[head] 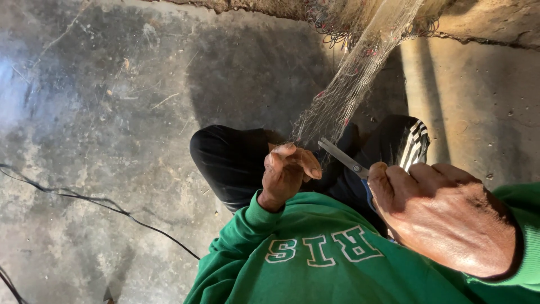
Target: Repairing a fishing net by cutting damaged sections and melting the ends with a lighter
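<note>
A fine, pale fishing net stretches from the top of the view down to my lap. My left hand pinches the net's lower end between its fingertips, above my black trousers. My right hand grips a pair of scissors with thin metal blades. The blades point up and left toward the net, close to my left fingertips. Green sleeves cover both my arms.
A rough, stained concrete floor lies to the left, crossed by a thin black cable. A bunched heap of net with dark edging rests by a wall base at the top. A black shoe with white stripes shows beside the net.
</note>
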